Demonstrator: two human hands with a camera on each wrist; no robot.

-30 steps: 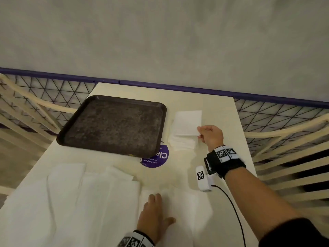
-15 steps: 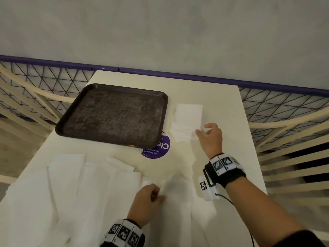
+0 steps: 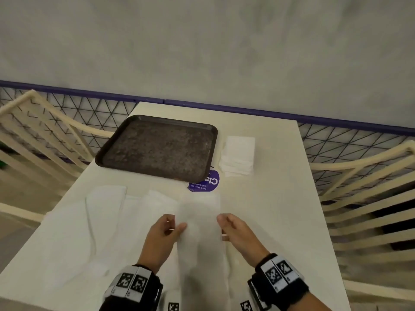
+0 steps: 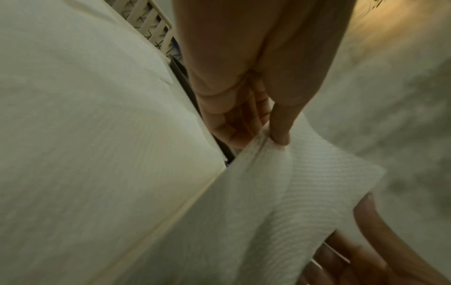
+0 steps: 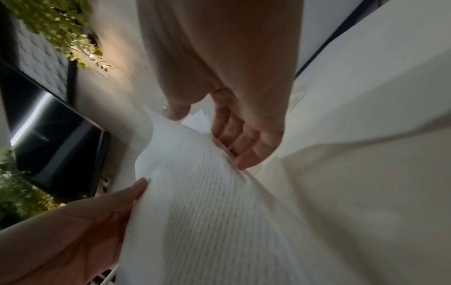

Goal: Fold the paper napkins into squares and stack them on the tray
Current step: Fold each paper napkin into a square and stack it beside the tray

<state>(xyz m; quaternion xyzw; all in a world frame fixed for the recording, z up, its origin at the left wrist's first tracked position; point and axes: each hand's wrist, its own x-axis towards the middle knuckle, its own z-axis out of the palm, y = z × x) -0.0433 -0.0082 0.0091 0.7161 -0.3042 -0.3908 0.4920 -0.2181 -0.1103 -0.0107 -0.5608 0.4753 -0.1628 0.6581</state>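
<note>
Setting: pale table [image 3: 269,209] against a grey wall, cream slatted chairs [image 3: 363,198] to either side, a purple rail along the far edge.
Tray: dark tray [image 3: 157,151] on the far left part of the table, nothing lying in it.
Sticker: round purple sticker [image 3: 207,184] on the table, partly under the tray's near right corner.
Folded stack: small pile of folded napkins [image 3: 238,156] just right of the tray, on the table and not on the tray.
Unfolded sheets: loose napkins [image 3: 105,212] spread flat over the near left part of the table.
Held napkin: one napkin [image 3: 199,223], raised off the table between the two hands; blurred in the head view.
Left hand: left hand [image 3: 161,234] pinches the napkin's left edge, thumb on top, fingers curled beneath.
Right hand: right hand [image 3: 238,234] pinches the right edge in the same way.
Wrists: black bands with checkered markers [image 3: 278,274] on both.
</note>
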